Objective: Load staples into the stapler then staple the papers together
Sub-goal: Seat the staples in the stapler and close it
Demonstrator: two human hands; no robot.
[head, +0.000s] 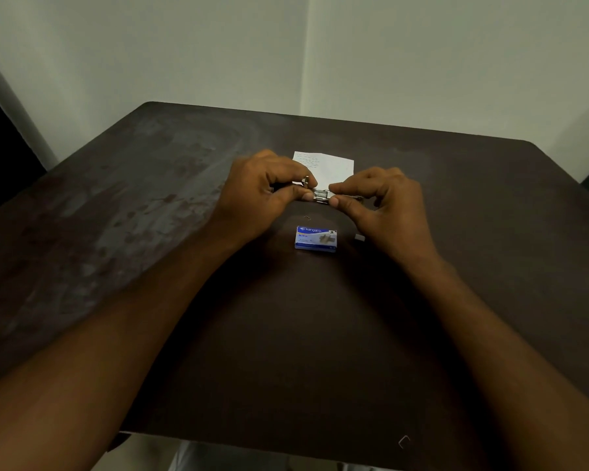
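stapler (320,193) pinched between left hand (262,195) and right hand (385,205), above blue staple box (316,239), papers (327,166) behind

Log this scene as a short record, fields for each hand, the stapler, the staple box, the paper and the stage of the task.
left hand: grips stapler
right hand: pinches stapler's other end
stapler: held above table, between both hands
staple box: blue, on table, near side of hands
paper: flat, behind hands
stage: loading; paper not yet stapled
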